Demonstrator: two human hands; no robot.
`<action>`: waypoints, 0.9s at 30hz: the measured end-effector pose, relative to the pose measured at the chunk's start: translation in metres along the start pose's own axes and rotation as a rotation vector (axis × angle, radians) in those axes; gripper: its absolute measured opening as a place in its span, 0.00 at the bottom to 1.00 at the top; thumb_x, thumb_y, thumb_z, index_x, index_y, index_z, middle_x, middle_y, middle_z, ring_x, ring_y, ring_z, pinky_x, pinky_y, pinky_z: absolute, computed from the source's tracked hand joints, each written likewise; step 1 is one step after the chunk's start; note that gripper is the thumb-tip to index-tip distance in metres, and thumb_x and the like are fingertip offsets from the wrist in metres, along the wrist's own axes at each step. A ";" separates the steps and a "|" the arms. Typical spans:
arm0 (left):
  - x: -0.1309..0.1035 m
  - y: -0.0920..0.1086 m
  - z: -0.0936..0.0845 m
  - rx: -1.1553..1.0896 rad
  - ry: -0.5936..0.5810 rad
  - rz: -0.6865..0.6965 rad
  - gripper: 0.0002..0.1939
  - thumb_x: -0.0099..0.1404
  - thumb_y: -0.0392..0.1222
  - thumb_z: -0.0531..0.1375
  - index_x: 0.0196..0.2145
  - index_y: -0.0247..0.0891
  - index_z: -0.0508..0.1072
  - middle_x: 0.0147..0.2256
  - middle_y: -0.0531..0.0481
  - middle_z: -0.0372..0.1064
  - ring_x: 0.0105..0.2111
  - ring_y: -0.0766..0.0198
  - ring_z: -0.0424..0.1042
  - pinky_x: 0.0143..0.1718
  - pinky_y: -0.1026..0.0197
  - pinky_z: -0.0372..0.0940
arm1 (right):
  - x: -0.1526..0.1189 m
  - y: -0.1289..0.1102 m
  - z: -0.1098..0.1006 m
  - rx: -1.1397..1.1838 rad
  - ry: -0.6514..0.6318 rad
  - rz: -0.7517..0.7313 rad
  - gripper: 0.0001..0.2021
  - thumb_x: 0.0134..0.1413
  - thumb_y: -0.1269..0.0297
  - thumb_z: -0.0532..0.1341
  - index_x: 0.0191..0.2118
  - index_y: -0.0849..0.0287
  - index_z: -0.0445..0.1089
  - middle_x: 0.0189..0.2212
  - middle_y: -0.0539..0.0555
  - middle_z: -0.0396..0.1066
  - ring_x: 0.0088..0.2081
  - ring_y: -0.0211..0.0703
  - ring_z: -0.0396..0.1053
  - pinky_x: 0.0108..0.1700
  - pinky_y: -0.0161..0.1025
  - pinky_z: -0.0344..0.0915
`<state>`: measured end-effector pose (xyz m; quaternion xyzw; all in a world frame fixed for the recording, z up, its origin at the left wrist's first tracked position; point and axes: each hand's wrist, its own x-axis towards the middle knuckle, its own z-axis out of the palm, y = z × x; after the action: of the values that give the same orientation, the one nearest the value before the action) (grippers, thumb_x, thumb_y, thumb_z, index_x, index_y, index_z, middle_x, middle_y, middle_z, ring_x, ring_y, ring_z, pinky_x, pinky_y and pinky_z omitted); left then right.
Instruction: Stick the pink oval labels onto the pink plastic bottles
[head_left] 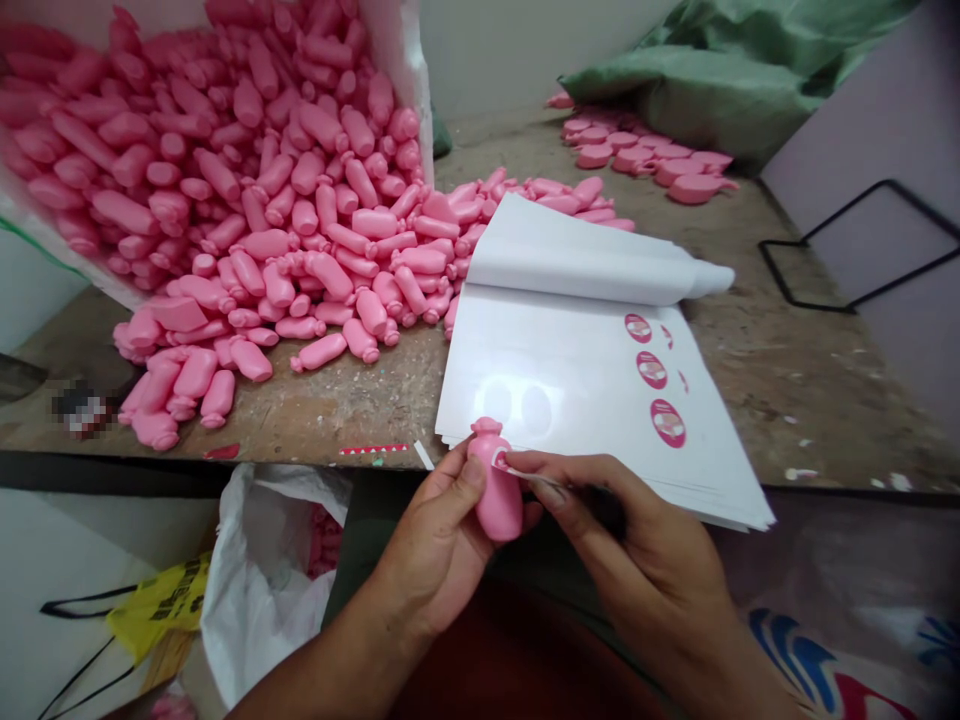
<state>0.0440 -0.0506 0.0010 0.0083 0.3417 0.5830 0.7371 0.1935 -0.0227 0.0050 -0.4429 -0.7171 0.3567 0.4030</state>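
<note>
Upright in my left hand (442, 525) is a pink plastic bottle (500, 505), fingers wrapped round its left side and back. My right hand (630, 530) pinches a small sticker (525, 474) against the bottle's upper front, thumb and forefinger closed on it. Behind the hands lies a stack of white sticker sheets (540, 360), its top sheets folded back, with several round pink and white stickers (667, 422) near the right side. A large heap of similar pink bottles (322, 270) spills from a white foam box (421, 90) onto the wooden table.
Flat pink pieces (694, 187) lie at the back right by a green cloth (712, 90). A black wire frame (855, 305) leans at the right. Below the table edge (300, 440) hang a white sack (251, 600) and a yellow bag (161, 605).
</note>
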 end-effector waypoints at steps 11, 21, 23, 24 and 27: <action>0.000 0.000 -0.001 0.009 -0.047 -0.007 0.17 0.62 0.40 0.68 0.49 0.40 0.75 0.47 0.47 0.74 0.45 0.63 0.73 0.48 0.60 0.68 | 0.005 -0.006 0.000 0.372 0.018 0.226 0.07 0.63 0.56 0.63 0.37 0.52 0.75 0.36 0.51 0.79 0.34 0.41 0.76 0.35 0.35 0.75; 0.000 0.003 0.004 -0.111 -0.054 -0.038 0.16 0.61 0.37 0.68 0.47 0.36 0.76 0.41 0.48 0.74 0.38 0.68 0.73 0.42 0.66 0.69 | -0.003 -0.004 -0.001 -0.007 -0.050 -0.106 0.09 0.62 0.70 0.60 0.42 0.46 0.74 0.47 0.47 0.80 0.46 0.45 0.79 0.48 0.43 0.72; 0.000 0.003 0.004 -0.118 -0.060 -0.053 0.15 0.62 0.38 0.68 0.47 0.36 0.76 0.41 0.47 0.74 0.37 0.68 0.73 0.41 0.66 0.69 | -0.005 -0.004 0.000 -0.052 -0.055 -0.157 0.12 0.62 0.72 0.59 0.45 0.47 0.72 0.47 0.49 0.80 0.47 0.48 0.79 0.47 0.45 0.72; -0.001 0.003 0.005 -0.121 -0.059 -0.062 0.14 0.63 0.38 0.67 0.47 0.36 0.76 0.41 0.47 0.74 0.38 0.67 0.73 0.42 0.65 0.69 | -0.006 -0.004 0.000 -0.077 -0.059 -0.194 0.14 0.61 0.74 0.59 0.46 0.47 0.71 0.47 0.50 0.80 0.48 0.48 0.79 0.46 0.45 0.72; -0.006 0.005 0.008 -0.125 -0.044 -0.086 0.10 0.68 0.39 0.62 0.45 0.34 0.77 0.40 0.47 0.75 0.38 0.68 0.73 0.43 0.66 0.68 | -0.005 -0.005 0.001 -0.159 -0.067 -0.332 0.19 0.57 0.79 0.57 0.48 0.48 0.69 0.47 0.53 0.81 0.45 0.47 0.80 0.39 0.42 0.72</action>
<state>0.0440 -0.0512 0.0124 -0.0394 0.2885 0.5707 0.7678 0.1923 -0.0287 0.0075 -0.3368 -0.8192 0.2421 0.3960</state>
